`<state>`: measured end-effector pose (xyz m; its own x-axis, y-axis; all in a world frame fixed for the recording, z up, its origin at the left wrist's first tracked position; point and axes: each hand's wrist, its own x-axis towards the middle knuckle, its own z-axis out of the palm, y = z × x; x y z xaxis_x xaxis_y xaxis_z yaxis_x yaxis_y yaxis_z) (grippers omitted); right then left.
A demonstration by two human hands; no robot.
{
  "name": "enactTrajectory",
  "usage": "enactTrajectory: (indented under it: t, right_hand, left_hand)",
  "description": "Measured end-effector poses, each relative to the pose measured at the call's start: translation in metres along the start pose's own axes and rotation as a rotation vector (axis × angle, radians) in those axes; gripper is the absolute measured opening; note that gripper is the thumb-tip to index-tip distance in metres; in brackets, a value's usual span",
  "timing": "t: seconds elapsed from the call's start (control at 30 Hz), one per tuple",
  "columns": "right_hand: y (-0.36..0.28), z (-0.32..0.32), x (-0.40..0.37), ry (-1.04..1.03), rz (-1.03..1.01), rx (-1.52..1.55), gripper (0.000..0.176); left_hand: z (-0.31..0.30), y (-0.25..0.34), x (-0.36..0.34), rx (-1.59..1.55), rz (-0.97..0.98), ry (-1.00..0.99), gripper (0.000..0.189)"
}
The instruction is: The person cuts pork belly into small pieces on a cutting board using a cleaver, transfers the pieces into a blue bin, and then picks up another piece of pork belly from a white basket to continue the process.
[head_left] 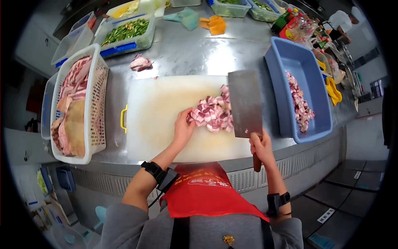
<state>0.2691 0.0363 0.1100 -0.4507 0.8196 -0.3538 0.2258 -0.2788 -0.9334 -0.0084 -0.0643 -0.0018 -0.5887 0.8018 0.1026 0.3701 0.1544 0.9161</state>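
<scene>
My right hand (262, 146) is wrapped round the wooden handle of a broad cleaver (245, 101). The blade stands at the right side of a heap of diced pork (210, 114) on the white cutting board (157, 99) and hides part of the heap's right edge. A small scrap of meat clings low on the blade. At the heap's left edge, my left hand (183, 126) touches the pieces with its thumb and fingers apart, holding nothing.
A blue tub (277, 66) with diced pork stands right of the board. At the left is a white basket (98, 87) of pork slabs. Behind lie a meat piece (140, 63), a container of chopped greens (126, 33), cloths (214, 25) and several bottles (286, 20).
</scene>
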Motion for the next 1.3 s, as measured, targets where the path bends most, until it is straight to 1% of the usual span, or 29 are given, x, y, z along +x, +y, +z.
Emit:
enactTrajectory:
  t: [0.1,0.2,0.23,0.33,0.37,0.47,0.57,0.63,0.77,0.87,0.97,1.13,1.27,1.3]
  right_hand:
    - [0.019,-0.031,-0.007,0.174,0.194,0.15,0.015]
    - [0.043,-0.051,-0.017,0.176,0.299,0.234,0.014]
    - [0.053,-0.054,-0.021,0.205,0.333,0.246,0.014]
    - [0.073,-0.053,-0.03,0.207,0.399,0.305,0.018]
    - [0.077,-0.05,-0.032,0.174,0.42,0.338,0.02]
    - [0.09,-0.035,-0.035,0.109,0.469,0.372,0.016]
    - [0.094,-0.011,-0.034,0.005,0.496,0.389,0.018]
    - [0.095,0.006,-0.032,-0.056,0.488,0.406,0.021]
    - [0.081,0.033,-0.024,-0.118,0.466,0.377,0.018]
    - [0.078,0.039,-0.019,-0.166,0.432,0.326,0.018]
    - [0.073,0.041,-0.016,-0.212,0.416,0.303,0.017]
    - [0.051,0.038,-0.016,-0.236,0.402,0.321,0.015]
    - [0.02,0.013,-0.018,-0.254,0.34,0.358,0.019]
    - [0.015,0.003,-0.018,-0.249,0.319,0.361,0.019]
  left_hand:
    - [0.029,-0.006,0.018,-0.124,-0.04,-0.091,0.054]
    - [0.039,0.018,0.023,-0.147,0.023,-0.151,0.054]
    - [0.041,0.016,0.026,-0.124,0.073,-0.159,0.056]
    - [0.038,0.021,0.026,-0.454,-0.132,-0.253,0.059]
    - [0.037,0.025,0.021,-0.54,-0.144,-0.309,0.067]
    - [0.041,0.033,0.009,0.072,0.329,-0.161,0.086]
    - [0.045,0.038,0.006,0.058,0.279,-0.24,0.102]
    - [0.05,0.039,0.003,0.028,0.253,-0.202,0.1]
    - [0.061,0.044,-0.003,-0.023,0.196,-0.104,0.093]
    - [0.062,0.044,-0.004,-0.017,0.169,-0.058,0.085]
    - [0.057,0.054,-0.008,-0.106,0.098,-0.04,0.077]
    - [0.046,0.089,-0.006,-0.036,0.16,-0.006,0.072]
    - [0.051,0.139,0.004,-0.039,0.273,-0.008,0.073]
    - [0.055,0.151,0.008,-0.043,0.281,-0.05,0.075]
